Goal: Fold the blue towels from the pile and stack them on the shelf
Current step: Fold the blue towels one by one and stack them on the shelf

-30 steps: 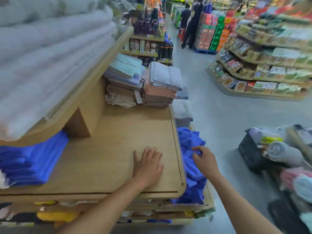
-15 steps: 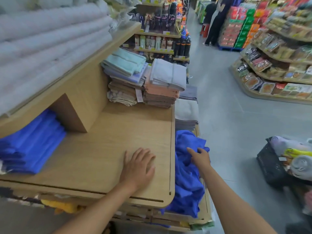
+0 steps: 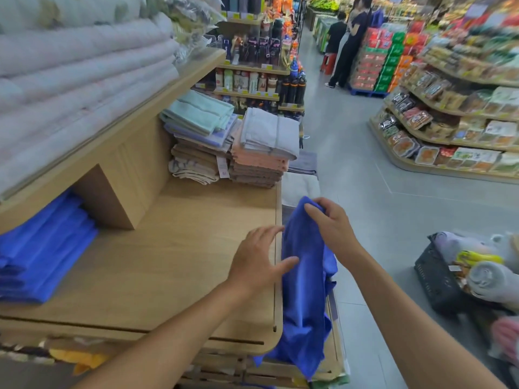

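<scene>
As the right hand [image 3: 334,228] pinches a blue towel [image 3: 303,290] upward, the left hand [image 3: 255,262] leaves the table [image 3: 168,262], fingers [image 3: 269,231] spread; folding comes next.

Wooden shelf [image 3: 174,256], centre of frame: folded blue towels [image 3: 42,248] stacked at lower left; mixed towel stacks [image 3: 238,147] at its far end.

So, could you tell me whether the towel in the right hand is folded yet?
Not folded: the towel hangs loose and crumpled from the right hand.
</scene>
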Demonstrator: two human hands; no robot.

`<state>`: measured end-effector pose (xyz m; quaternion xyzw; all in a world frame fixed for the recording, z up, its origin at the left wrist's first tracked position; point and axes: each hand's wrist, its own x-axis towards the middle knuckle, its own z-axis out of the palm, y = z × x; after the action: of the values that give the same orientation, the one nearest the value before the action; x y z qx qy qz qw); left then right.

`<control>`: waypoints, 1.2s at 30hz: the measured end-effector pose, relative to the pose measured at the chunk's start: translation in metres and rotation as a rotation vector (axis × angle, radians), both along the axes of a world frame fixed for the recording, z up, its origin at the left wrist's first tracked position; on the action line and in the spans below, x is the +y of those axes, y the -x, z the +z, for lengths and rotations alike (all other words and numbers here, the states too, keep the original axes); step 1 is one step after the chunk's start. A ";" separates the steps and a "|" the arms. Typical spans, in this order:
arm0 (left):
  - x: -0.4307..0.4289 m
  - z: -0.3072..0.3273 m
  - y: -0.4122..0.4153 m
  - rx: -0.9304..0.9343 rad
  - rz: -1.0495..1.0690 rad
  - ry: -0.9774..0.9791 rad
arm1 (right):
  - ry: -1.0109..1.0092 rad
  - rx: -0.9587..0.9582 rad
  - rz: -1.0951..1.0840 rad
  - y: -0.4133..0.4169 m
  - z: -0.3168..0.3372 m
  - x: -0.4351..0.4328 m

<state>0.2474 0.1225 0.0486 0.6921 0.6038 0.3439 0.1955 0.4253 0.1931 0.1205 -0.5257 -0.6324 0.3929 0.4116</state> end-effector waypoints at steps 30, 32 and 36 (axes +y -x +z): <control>0.015 0.012 0.232 -0.450 0.637 0.345 | 0.012 -0.073 0.249 0.127 0.020 0.049; 0.010 0.002 0.233 -0.424 0.768 0.294 | -0.093 -0.186 0.250 0.140 0.010 0.051; -0.015 -0.013 0.216 -0.054 0.783 0.029 | -0.062 -0.560 0.341 0.134 -0.021 0.027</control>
<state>0.0316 0.1072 0.0352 0.3971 0.8215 0.4022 0.0752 0.2913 0.2204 0.0994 -0.4871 -0.8115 0.2768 0.1661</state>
